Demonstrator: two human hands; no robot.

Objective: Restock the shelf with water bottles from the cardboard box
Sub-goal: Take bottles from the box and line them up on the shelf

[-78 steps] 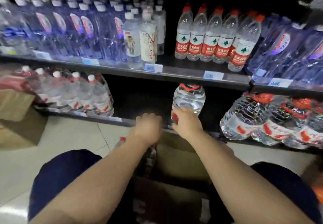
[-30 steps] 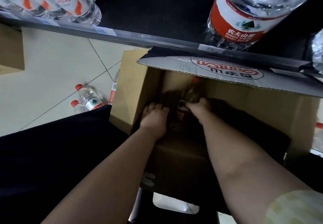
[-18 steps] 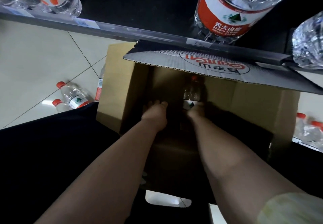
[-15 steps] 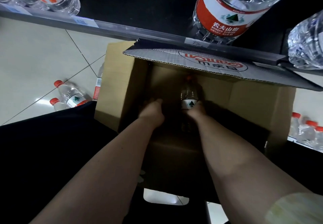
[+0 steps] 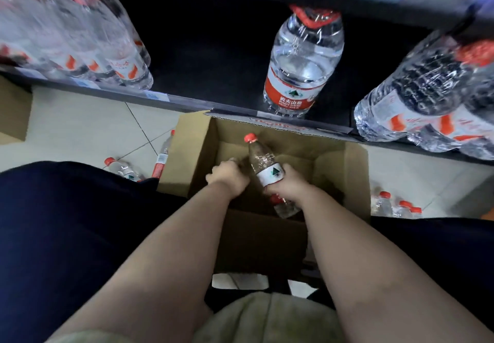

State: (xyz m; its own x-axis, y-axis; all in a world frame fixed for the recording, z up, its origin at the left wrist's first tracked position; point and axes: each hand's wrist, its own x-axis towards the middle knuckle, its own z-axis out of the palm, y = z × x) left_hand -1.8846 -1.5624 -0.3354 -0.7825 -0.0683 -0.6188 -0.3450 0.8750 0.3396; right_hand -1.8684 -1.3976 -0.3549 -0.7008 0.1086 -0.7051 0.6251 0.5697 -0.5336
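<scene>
Right hand (image 5: 290, 185) grips small water bottle (image 5: 263, 161) over open cardboard box (image 5: 355, 171), frame centre. Left hand (image 5: 230, 178) curled beside it, can't tell if it holds anything. Box flap (image 5: 280, 124) overlaps shelf (image 5: 187, 102) edge under big bottle (image 5: 302, 62). Loose bottles (image 5: 123, 169) on floor either side.

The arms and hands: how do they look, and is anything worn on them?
The left arm and right arm are bare along all that shows, with no sleeves. The left hand and right hand wear no gloves, and no watch, ring or band shows. Pale green cloth, probably a shirt, lies between the arms.
</scene>
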